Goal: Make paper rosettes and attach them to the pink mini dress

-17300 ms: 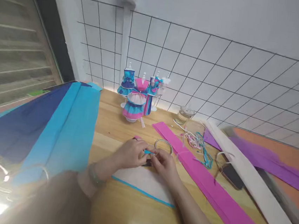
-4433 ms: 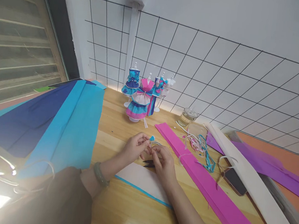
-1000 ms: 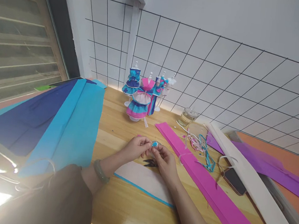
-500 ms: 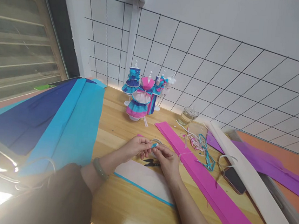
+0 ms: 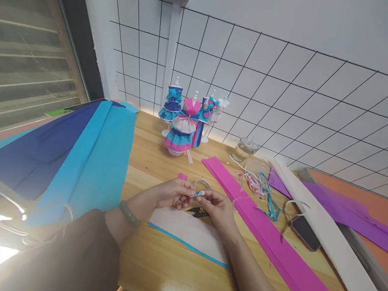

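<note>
- Because the small blue-and-white strip point(image 5: 197, 194) looks like thin paper, it is best pinched lightly at its very ends; a hard squeeze would probably crease it.
- The left hand point(image 5: 175, 195) grasps the strip's left end between thumb and index finger, and the right hand point(image 5: 218, 207) has thumb and forefinger closed on the right end, so the strip spans the narrow gap between the two.
- To work it well, I would let one pinch act as the steady anchor while the other makes small turns, keeping the blue and white edges in plain sight between the fingertips.
- The left hand's other fingers curl loosely beneath; the right's are partly hidden behind its thumb, so I cannot tell how tightly they bend.
- Both hands are turned inward, fingertips facing, low over the wooden table point(image 5: 147, 269); whether either one rests on it is unclear.
- The left forearm slants in from the lower left, with a green bangle point(image 5: 128, 213) at the wrist and a brown sleeve point(image 5: 84, 249) above; the right forearm rises bare from the lower right.
- Nearby, a dark tool, perhaps snips point(image 5: 201, 214), lies just below the strip, a clear ring point(image 5: 204, 181) just beyond it, and a blue-edged white sheet point(image 5: 188, 234) nearer the body.
</note>
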`<action>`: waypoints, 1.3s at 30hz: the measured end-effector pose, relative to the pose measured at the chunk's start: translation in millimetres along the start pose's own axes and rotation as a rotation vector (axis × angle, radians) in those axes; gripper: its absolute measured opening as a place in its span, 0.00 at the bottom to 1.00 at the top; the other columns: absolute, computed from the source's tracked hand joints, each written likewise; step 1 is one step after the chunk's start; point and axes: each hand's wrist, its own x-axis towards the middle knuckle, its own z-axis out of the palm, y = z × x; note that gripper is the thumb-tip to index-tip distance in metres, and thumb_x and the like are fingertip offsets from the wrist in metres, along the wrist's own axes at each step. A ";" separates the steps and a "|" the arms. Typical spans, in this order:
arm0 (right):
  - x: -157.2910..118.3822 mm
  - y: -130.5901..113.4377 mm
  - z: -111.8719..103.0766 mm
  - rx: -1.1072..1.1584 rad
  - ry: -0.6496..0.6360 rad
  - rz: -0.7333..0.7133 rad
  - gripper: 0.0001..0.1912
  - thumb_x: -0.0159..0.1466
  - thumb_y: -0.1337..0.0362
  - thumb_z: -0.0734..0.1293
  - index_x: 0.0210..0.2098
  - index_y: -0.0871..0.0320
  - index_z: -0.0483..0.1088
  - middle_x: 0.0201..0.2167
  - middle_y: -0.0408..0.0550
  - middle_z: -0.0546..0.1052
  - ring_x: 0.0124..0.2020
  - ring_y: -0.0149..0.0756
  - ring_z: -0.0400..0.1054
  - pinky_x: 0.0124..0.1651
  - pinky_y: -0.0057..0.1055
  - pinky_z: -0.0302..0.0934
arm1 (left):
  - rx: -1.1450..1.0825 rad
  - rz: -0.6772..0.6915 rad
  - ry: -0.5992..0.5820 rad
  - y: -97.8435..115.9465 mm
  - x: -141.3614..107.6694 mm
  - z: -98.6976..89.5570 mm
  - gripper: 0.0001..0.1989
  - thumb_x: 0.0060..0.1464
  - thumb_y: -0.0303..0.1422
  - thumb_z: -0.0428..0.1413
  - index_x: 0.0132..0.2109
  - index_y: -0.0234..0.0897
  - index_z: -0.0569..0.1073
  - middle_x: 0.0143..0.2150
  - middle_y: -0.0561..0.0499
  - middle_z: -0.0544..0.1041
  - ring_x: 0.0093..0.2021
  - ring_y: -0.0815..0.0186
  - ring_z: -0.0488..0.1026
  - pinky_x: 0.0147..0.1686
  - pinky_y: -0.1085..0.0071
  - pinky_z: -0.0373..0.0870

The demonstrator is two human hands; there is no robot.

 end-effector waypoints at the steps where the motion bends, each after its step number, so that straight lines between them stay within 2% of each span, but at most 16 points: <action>1: -0.3 0.0 -0.4 0.010 -0.002 0.022 0.09 0.50 0.59 0.69 0.28 0.57 0.71 0.26 0.44 0.75 0.27 0.33 0.69 0.30 0.28 0.62 | 0.006 -0.005 -0.011 0.0 -0.4 -0.5 0.08 0.46 0.33 0.55 0.30 0.33 0.65 0.22 0.54 0.67 0.19 0.75 0.65 0.14 0.82 0.57; 7: -3.4 -4.4 -0.3 -0.002 -0.074 0.051 0.15 0.51 0.57 0.68 0.35 0.59 0.72 0.27 0.47 0.76 0.29 0.36 0.70 0.29 0.30 0.63 | 0.036 -0.015 -0.044 -1.4 -0.3 -2.3 0.08 0.46 0.33 0.55 0.31 0.31 0.67 0.22 0.53 0.68 0.18 0.75 0.65 0.14 0.81 0.58; 14: -3.7 -3.9 1.0 -0.002 -0.051 0.059 0.11 0.52 0.58 0.67 0.31 0.58 0.72 0.27 0.46 0.75 0.28 0.35 0.69 0.27 0.28 0.62 | 0.089 -0.026 -0.003 -1.2 1.0 -0.7 0.09 0.46 0.36 0.54 0.31 0.33 0.66 0.20 0.54 0.68 0.17 0.74 0.65 0.13 0.82 0.58; 21: -2.5 0.1 -0.6 0.013 -0.003 0.005 0.08 0.50 0.61 0.69 0.28 0.58 0.73 0.26 0.44 0.74 0.26 0.31 0.66 0.26 0.25 0.59 | 0.168 -0.032 0.029 -3.1 1.6 -1.0 0.11 0.45 0.38 0.54 0.29 0.34 0.66 0.20 0.54 0.68 0.16 0.74 0.65 0.12 0.81 0.58; 26: -2.7 -0.4 -0.2 0.022 0.013 0.055 0.08 0.49 0.60 0.70 0.26 0.58 0.72 0.24 0.43 0.73 0.22 0.28 0.64 0.22 0.24 0.58 | 0.190 -0.029 0.046 -1.4 -0.2 1.3 0.10 0.45 0.37 0.54 0.27 0.33 0.66 0.18 0.55 0.68 0.15 0.75 0.63 0.12 0.81 0.56; 33: -3.2 -3.5 -0.3 0.035 0.007 0.095 0.09 0.48 0.59 0.70 0.25 0.59 0.72 0.22 0.42 0.73 0.21 0.27 0.63 0.21 0.23 0.57 | 0.193 -0.016 0.074 1.9 -2.2 5.6 0.12 0.44 0.40 0.55 0.27 0.33 0.67 0.16 0.56 0.67 0.13 0.77 0.61 0.12 0.81 0.53; 36: -3.9 -3.9 -0.7 0.048 -0.018 0.094 0.09 0.49 0.59 0.69 0.26 0.59 0.72 0.22 0.42 0.72 0.21 0.27 0.62 0.22 0.23 0.57 | 0.237 0.014 0.089 1.4 -2.4 6.0 0.14 0.43 0.42 0.56 0.26 0.33 0.66 0.16 0.56 0.67 0.13 0.77 0.61 0.12 0.81 0.52; 39: -3.8 -3.0 -1.1 0.063 -0.022 0.086 0.10 0.50 0.58 0.69 0.26 0.58 0.71 0.22 0.41 0.71 0.22 0.27 0.62 0.24 0.24 0.57 | 0.317 0.100 0.163 -0.1 -0.4 4.7 0.17 0.41 0.44 0.56 0.27 0.33 0.66 0.17 0.56 0.67 0.13 0.77 0.61 0.12 0.80 0.52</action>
